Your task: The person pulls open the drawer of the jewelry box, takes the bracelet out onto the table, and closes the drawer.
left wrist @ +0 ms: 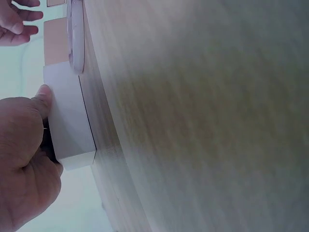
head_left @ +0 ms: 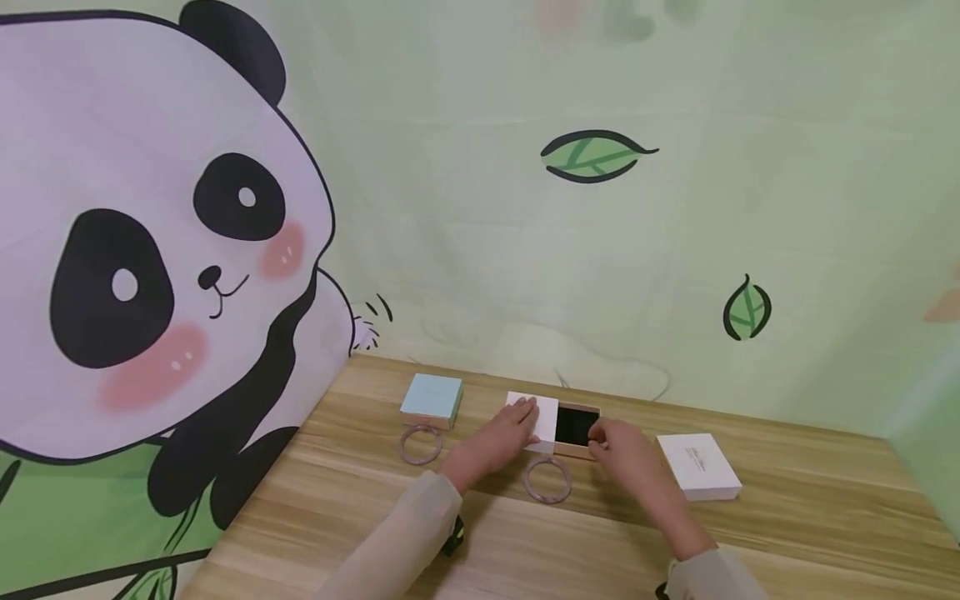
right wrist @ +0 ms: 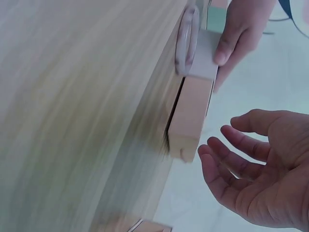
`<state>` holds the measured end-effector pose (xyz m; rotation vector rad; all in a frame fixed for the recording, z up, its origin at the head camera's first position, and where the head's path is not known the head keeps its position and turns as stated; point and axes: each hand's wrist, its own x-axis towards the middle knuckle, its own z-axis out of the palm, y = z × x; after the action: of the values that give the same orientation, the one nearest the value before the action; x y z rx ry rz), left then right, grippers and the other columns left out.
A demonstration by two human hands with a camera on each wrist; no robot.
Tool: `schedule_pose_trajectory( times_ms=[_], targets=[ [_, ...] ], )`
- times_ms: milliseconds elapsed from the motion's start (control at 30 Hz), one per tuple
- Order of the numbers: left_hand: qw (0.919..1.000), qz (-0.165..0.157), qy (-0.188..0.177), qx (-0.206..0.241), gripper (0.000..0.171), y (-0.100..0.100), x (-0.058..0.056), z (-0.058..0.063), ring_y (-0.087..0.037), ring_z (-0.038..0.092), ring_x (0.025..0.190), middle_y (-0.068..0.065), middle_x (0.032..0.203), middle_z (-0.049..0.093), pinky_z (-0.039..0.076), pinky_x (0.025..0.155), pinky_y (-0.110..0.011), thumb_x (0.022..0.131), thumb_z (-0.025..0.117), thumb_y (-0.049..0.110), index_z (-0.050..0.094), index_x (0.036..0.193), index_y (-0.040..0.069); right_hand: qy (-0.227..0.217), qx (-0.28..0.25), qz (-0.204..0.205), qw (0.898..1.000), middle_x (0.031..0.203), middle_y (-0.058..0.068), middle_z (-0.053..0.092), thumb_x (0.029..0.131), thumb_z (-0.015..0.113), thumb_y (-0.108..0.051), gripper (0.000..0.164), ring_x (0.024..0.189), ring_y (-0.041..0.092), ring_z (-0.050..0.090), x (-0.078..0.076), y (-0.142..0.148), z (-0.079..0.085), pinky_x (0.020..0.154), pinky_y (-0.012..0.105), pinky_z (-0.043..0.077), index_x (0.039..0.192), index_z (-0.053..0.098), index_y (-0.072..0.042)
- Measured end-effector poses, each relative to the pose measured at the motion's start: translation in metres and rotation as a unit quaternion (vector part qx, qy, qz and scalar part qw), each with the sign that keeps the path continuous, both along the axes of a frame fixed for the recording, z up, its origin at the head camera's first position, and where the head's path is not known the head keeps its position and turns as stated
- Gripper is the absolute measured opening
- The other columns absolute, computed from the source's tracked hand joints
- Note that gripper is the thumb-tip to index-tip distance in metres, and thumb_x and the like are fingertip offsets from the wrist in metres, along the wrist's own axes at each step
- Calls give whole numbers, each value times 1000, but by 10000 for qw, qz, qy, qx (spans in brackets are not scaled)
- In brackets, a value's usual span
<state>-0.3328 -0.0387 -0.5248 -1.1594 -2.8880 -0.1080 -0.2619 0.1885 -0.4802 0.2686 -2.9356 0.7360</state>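
Observation:
A white sliding gift box [head_left: 546,417] lies at the middle of the table, its pinkish drawer [right wrist: 188,108] drawn out to the right and showing a black lining [head_left: 576,426]. My left hand [head_left: 513,429] holds the white sleeve from above, the thumb on its near top edge. At the drawer's right end is my right hand [head_left: 618,446]; in the right wrist view its fingers [right wrist: 231,169] are loosely bent, apart from the drawer, with nothing in them. A pale translucent bangle [head_left: 547,481] lies in front of the box.
To the left are a light blue box [head_left: 432,400] and a second bangle [head_left: 420,445] before it. A closed white box [head_left: 699,467] with small lettering lies to the right. Behind the wooden table [head_left: 570,550] hangs a panda-printed cloth [head_left: 450,208].

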Motion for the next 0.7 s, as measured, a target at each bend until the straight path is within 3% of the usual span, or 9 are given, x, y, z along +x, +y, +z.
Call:
schedule_pose_trajectory(
  times_ms=[133,467,700],
  targets=[
    [10000,-44,2,7,60,0,-1,-1,-34,29,151,-20,163,30,28,122,-43,109,42,33,35,155,-5,-149,35,-192,9997,93,10,72,93,66,-9,12,85,26,68,1,11,1,73,44,58,101,69,0],
    [9999,-22,65,-102,60,0,-2,-1,-33,29,151,-20,163,30,27,122,-42,110,42,34,34,155,-5,41,254,-152,9996,77,2,66,88,68,-8,4,71,18,58,-3,19,-14,68,40,54,88,69,-4],
    [9999,-40,97,-107,61,-1,-3,-2,-33,29,151,-20,163,30,28,122,-42,109,42,35,34,155,-6,-311,194,-185,9992,77,4,65,92,67,-10,9,68,17,53,-5,16,-19,63,36,51,91,70,-1]
  ],
)
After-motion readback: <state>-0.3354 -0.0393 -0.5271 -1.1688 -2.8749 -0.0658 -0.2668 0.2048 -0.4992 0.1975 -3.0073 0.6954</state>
